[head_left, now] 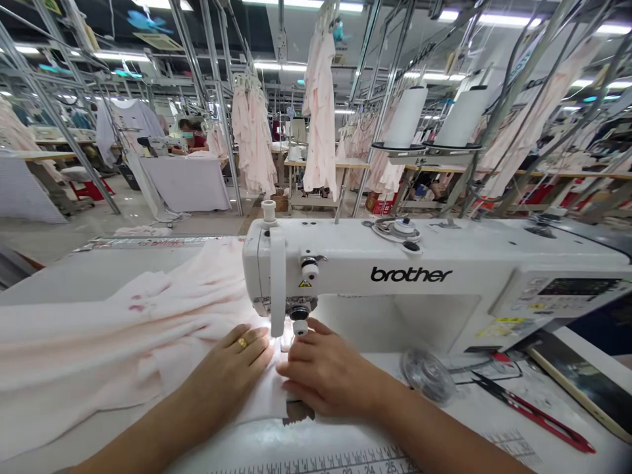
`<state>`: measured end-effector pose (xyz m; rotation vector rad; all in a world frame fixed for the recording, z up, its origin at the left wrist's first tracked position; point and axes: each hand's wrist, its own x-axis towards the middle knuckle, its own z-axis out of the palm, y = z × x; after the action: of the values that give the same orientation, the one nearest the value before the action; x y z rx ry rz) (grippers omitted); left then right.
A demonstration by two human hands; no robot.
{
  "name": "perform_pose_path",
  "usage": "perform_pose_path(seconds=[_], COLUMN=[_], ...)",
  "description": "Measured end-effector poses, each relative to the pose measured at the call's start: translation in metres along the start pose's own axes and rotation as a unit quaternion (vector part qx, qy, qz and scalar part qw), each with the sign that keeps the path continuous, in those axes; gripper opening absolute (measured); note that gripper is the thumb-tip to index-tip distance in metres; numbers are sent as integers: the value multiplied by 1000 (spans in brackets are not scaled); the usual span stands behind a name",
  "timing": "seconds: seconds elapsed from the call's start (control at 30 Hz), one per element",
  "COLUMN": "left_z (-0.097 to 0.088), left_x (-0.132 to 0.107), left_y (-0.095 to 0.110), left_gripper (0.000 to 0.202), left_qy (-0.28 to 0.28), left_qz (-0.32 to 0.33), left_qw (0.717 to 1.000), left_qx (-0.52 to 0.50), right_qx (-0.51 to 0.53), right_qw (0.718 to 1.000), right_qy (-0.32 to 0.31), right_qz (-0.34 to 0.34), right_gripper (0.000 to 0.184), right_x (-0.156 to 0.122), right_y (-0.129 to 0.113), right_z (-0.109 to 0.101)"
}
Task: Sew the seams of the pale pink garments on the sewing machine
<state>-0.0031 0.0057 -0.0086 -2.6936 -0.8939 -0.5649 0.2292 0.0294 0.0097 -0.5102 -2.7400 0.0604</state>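
A pale pink garment (108,342) lies spread over the white table, bunched to the left of a white Brother sewing machine (424,276). My left hand (232,368), with a gold ring, rests flat on the fabric just left of the needle and presser foot (287,339). My right hand (328,375) presses flat on the fabric edge right in front of the needle, its fingers pointing left. Both hands hold the cloth down with fingers stretched out, almost touching each other.
Red-handled thread snips (533,411) and a clear bobbin-like disc (427,375) lie right of my right hand. A ruler scale (345,461) runs along the table's front edge. Thread cones (407,118) stand behind the machine. Pink garments (320,105) hang overhead; another person sits far back left.
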Motion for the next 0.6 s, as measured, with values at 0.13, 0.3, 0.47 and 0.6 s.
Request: perform_pose_path(seconds=[0.13, 0.3, 0.47, 0.6], left_z=[-12, -14, -1, -2], left_x=[-1, 0, 1, 0], left_y=[10, 20, 21, 18], left_gripper=[25, 23, 26, 27], left_qy=[0, -1, 3, -1], left_qz=[-57, -61, -56, -74], left_qw=[997, 997, 998, 996], left_qx=[-59, -55, -5, 49], right_qx=[23, 46, 36, 18], right_qw=[998, 996, 997, 998], right_qy=[-35, -57, -59, -64], right_qz=[-50, -49, -28, -3], right_gripper=[19, 19, 21, 18], right_x=[-1, -3, -2, 0], right_y=[-5, -6, -7, -7], right_z=[0, 4, 3, 0])
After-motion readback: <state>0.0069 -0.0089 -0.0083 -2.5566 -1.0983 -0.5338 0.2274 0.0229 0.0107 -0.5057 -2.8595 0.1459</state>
